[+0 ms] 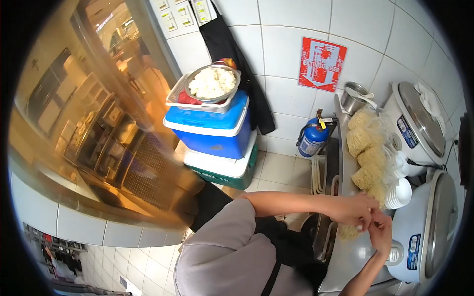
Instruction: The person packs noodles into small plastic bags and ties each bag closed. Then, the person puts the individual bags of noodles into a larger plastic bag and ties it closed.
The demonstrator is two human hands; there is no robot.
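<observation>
Head view: the left hand (353,211) and right hand (381,235) meet over the steel counter (340,271), their fingers bent and bunched together as if pinching something small; what lies between the fingertips, if anything, I cannot tell. A small portion of yellow noodles (349,233) lies on the counter just beside the left hand, towards the counter's front edge; whether its wrapping is closed is too unclear to say. If it is open, a tug or a tilt could tip strands out; if it is dragged towards the body, it could slip over that edge. Stacked white bowls (398,194) stand just beyond the hands — a sharp outward flick of the knuckles could topple them; the clear bags of noodles (364,143) crowd together near the stack, so a careless shove could slide one against the bowls — or split its thin plastic.
</observation>
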